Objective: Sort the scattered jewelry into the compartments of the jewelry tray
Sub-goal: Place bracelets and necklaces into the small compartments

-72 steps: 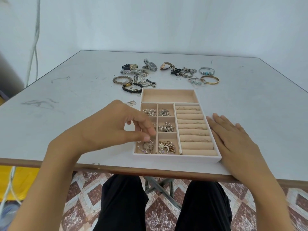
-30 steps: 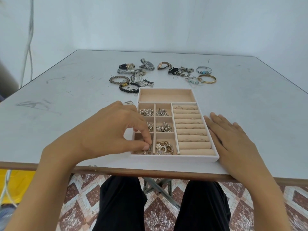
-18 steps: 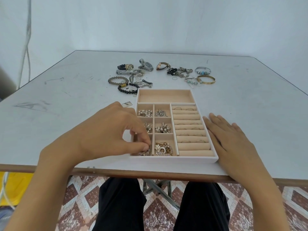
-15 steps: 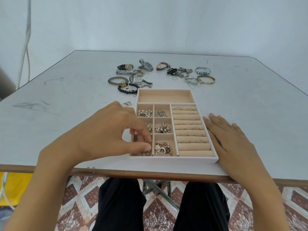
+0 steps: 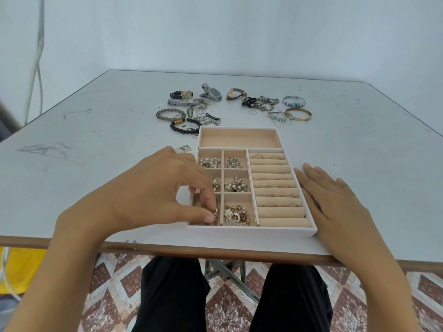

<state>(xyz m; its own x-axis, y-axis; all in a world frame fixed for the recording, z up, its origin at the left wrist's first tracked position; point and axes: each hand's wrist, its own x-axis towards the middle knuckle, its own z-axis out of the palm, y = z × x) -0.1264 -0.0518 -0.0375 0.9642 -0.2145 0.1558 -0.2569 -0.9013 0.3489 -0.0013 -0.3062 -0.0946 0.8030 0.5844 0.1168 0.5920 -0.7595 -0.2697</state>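
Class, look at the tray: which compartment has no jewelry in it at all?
The wide compartment across the far end of the jewelry tray; its beige floor is bare, while others visibly hold jewelry.

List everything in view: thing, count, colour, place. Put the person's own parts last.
jewelry tray: one, white with beige lining, near table edge.
long top compartment: one, beige, holds nothing.
earring clusters: pearl, silver and gold, in the six small compartments; count unclear.
rings: several, thin, slotted in the tray's right-hand rolls.
watches: three, black, silver, brown, far table.
gold bangle: one, far right of the pile.
bead bracelets: at least two, brown and black, left of the pile.
table: one, white, scuffed.
cable: pale, on the wall at left.
left hand: pinching a small piece over the near-left compartment.
right hand: flat on the table beside the tray.
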